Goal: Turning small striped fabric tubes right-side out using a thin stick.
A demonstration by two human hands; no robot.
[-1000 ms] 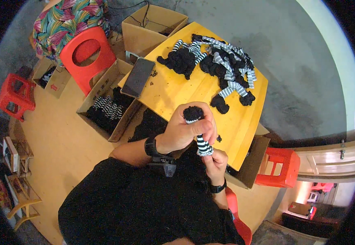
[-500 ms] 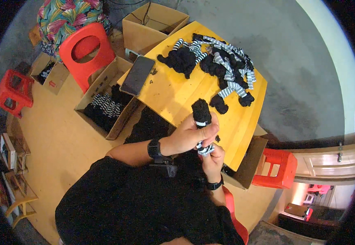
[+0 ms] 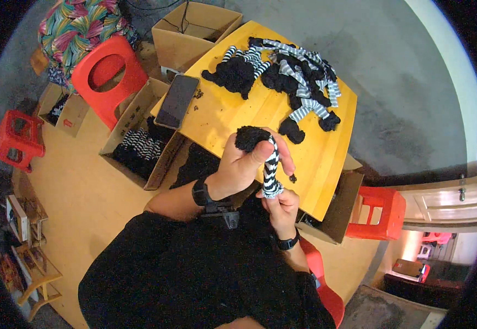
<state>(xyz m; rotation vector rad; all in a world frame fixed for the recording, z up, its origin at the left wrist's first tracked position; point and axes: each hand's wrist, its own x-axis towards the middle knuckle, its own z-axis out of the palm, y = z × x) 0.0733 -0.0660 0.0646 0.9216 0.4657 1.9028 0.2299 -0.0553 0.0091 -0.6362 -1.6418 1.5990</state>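
Observation:
I hold a black-and-white striped fabric tube with a fuzzy black end (image 3: pixel 271 170) over the near edge of the yellow table (image 3: pixel 238 120). My left hand (image 3: pixel 233 170) is closed around its upper part, thumb across the front beside the fuzzy end, which leans left. Below it, my right hand (image 3: pixel 283 211) pinches the pale gathered rim at the tube's lower end. Farther back on the table lie a pile of grey-striped pieces with black fuzzy ends (image 3: pixel 304 82) and a bunch of black fuzzy, striped pieces (image 3: pixel 233 74).
A dark phone (image 3: pixel 177 101) lies on the table's left edge. Left of the table, a cardboard box (image 3: pixel 134 148) holds striped and black pieces. Another box (image 3: pixel 194 33) stands behind; one (image 3: pixel 334 214) sits at right. Red plastic seats (image 3: pixel 109 77) and a red stool (image 3: pixel 378 213) stand around.
The tube's striped length now shows between my hands, and its fuzzy end has tipped left. My left hand's fingers have loosened and shifted left; the right hand keeps the rim.

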